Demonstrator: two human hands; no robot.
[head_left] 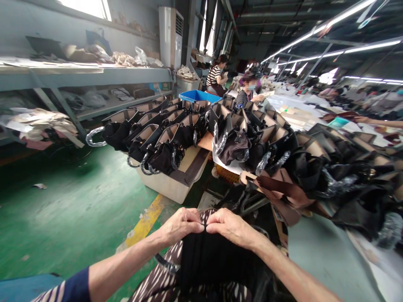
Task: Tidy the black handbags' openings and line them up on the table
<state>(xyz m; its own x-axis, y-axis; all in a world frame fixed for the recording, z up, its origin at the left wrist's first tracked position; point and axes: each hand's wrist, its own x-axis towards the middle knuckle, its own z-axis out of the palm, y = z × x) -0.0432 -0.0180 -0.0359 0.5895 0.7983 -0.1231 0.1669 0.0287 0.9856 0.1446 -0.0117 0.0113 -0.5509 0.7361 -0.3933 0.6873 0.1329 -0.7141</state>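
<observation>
Rows of dark handbags (163, 144), blue bin (197, 95), grey shelving (88, 76), green floor (63, 209), two seated people (215, 77)

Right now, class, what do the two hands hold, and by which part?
Both the left hand and right hand pinch the top edge of a black bag.

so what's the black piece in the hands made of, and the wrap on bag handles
The black piece looks like matte cloth or soft faux leather: it folds with no shine. The handle wrap is clear plastic film, crinkled and glossy.
</observation>
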